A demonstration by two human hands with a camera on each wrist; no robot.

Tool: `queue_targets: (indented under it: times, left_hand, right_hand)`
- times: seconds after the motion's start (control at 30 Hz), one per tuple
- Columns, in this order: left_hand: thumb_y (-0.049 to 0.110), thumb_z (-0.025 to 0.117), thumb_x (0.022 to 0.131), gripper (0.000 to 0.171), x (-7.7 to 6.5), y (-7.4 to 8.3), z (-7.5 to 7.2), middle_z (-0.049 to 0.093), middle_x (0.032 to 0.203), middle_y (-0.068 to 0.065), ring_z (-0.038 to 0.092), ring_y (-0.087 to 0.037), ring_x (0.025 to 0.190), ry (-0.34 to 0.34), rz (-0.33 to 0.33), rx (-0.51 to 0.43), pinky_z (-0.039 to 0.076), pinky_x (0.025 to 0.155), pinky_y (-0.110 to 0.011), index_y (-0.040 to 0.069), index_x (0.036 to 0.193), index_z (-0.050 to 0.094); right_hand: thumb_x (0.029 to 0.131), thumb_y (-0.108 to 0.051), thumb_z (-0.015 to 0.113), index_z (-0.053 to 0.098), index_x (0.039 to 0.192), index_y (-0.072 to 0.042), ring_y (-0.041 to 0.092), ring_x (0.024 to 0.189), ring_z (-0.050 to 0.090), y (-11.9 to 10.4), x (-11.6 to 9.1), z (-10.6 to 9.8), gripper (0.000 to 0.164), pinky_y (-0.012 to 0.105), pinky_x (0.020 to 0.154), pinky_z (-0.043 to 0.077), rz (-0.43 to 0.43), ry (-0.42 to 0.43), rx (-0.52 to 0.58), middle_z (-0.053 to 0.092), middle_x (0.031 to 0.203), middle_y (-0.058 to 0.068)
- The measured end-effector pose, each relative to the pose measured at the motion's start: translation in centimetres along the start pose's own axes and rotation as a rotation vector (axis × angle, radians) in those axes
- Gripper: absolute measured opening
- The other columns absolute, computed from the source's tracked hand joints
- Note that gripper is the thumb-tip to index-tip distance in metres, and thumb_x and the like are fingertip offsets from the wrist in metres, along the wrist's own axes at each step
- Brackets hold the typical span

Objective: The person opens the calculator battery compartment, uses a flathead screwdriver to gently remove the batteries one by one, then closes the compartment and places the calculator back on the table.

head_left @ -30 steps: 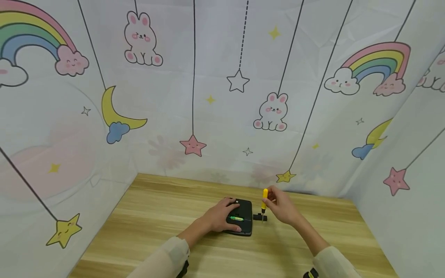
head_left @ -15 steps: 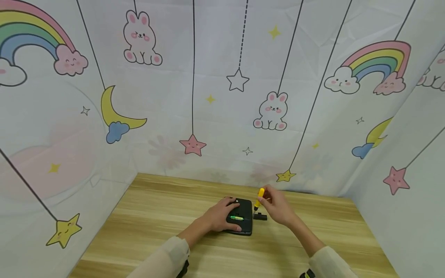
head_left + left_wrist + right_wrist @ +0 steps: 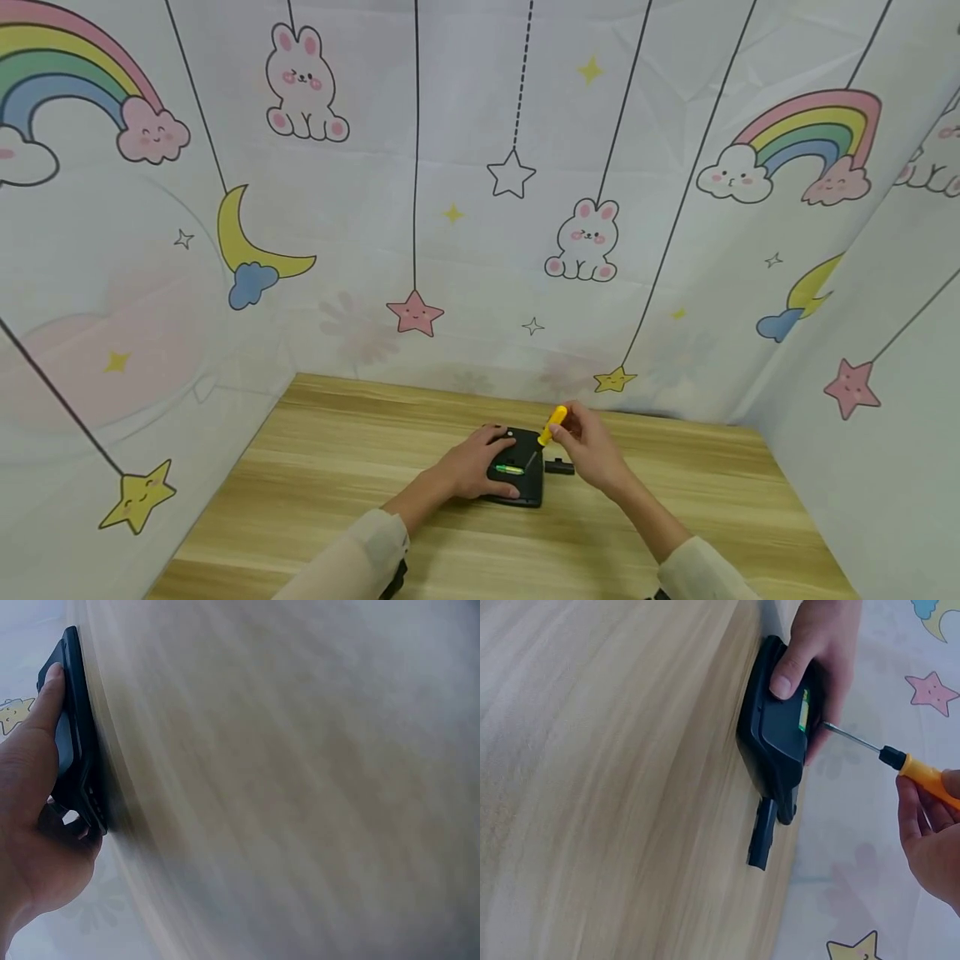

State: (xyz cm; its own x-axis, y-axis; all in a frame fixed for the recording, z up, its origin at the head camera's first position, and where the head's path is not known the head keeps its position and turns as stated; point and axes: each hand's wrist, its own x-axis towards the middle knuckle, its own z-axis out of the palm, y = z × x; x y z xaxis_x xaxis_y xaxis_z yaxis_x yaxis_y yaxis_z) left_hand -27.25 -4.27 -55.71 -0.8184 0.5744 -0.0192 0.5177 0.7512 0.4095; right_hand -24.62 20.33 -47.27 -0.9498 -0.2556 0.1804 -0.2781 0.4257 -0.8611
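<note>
A black handheld device (image 3: 532, 487), calculator-like, lies back up on the wooden table. In its open slot shows a green battery (image 3: 510, 470). My left hand (image 3: 472, 465) holds the device from the left, its thumb lying across the top in the left wrist view. My right hand (image 3: 594, 450) pinches a yellow-handled screwdriver (image 3: 922, 774). The metal shaft slants down to the left, its tip over the device close to the battery's right end. Just right of the device lies a slim black battery cover (image 3: 559, 467), also seen below it in the right wrist view.
The wood-grain table (image 3: 360, 433) reaches back to a white curtain (image 3: 480, 275) printed with bunnies, stars and rainbows. The same cloth hangs on both sides. Pale sleeves (image 3: 352, 558) and dark wrist straps show at the front.
My right hand has moved left with the screwdriver, from upright above the battery cover to slanting over the device. My left hand, the device and the cover have stayed put.
</note>
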Motion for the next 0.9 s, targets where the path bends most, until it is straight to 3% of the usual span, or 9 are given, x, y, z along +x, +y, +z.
queue_targets:
  times: [0.23,0.47,0.9]
  left_hand:
    - [0.072,0.071,0.090,0.095,0.1,-0.1,0.2,0.030,0.172,-0.003,0.025,-0.028,0.160,0.000,0.000,0.009,0.040,0.119,-0.053,0.022,0.164,0.043]
    - [0.073,0.071,0.090,0.095,0.1,-0.2,0.2,0.030,0.173,-0.004,0.025,-0.029,0.160,0.002,0.004,0.009,0.040,0.119,-0.053,0.021,0.164,0.043]
    - [0.072,0.072,0.090,0.094,0.0,-0.1,0.1,0.032,0.172,-0.005,0.026,-0.029,0.160,0.008,0.006,0.012,0.041,0.118,-0.053,0.021,0.164,0.044]
  right_hand:
    - [0.106,0.001,0.061,0.060,0.124,0.005,0.029,0.104,0.071,0.2,-0.3,0.9,0.018,0.036,0.092,0.061,-0.007,0.070,0.036,0.068,0.111,0.016]
    - [0.105,-0.001,0.066,0.064,0.121,-0.003,0.024,0.104,0.072,0.0,-0.7,1.7,0.017,0.042,0.094,0.060,-0.081,0.098,-0.146,0.070,0.110,0.008]
    - [0.102,0.001,0.069,0.066,0.115,-0.008,0.019,0.097,0.071,-0.5,-0.9,2.6,0.016,0.038,0.090,0.061,-0.180,0.063,-0.256,0.070,0.103,0.004]
